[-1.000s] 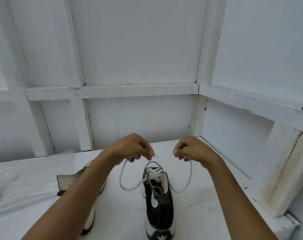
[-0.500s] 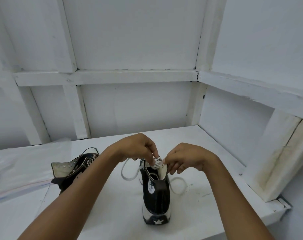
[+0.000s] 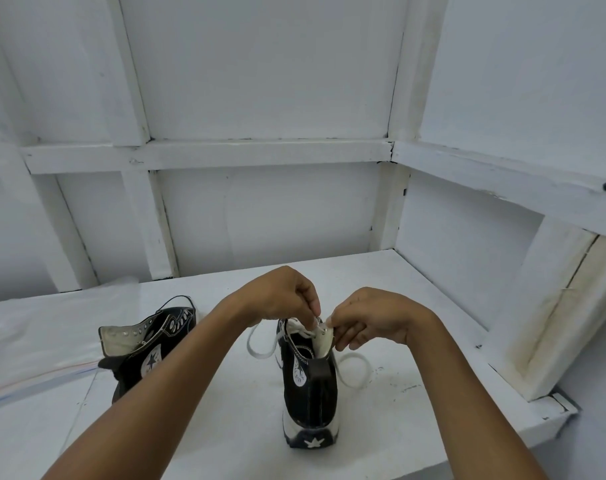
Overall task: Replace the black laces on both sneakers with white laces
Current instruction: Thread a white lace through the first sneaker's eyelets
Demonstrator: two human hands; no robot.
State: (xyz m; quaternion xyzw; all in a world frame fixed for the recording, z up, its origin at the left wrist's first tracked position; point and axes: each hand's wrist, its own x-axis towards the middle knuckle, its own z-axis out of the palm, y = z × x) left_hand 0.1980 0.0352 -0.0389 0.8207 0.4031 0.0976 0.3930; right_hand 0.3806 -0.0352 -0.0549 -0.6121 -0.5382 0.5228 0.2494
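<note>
Left hand point(image 3: 283, 295) and right hand point(image 3: 374, 320) both pinching white lace point(image 3: 260, 356) at top eyelets | white table point(image 3: 225, 427), white panelled walls point(image 3: 260, 64) | sneaker point(image 3: 312, 386) upright directly under them, heel at 6 o'clock | second sneaker point(image 3: 145, 348) at its 9 o'clock

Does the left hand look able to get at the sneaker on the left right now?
Probably yes: the left sneaker lies right by the left forearm, nothing between them. But the left hand is pinching the white lace at the upright sneaker and would need to release it first.
</note>
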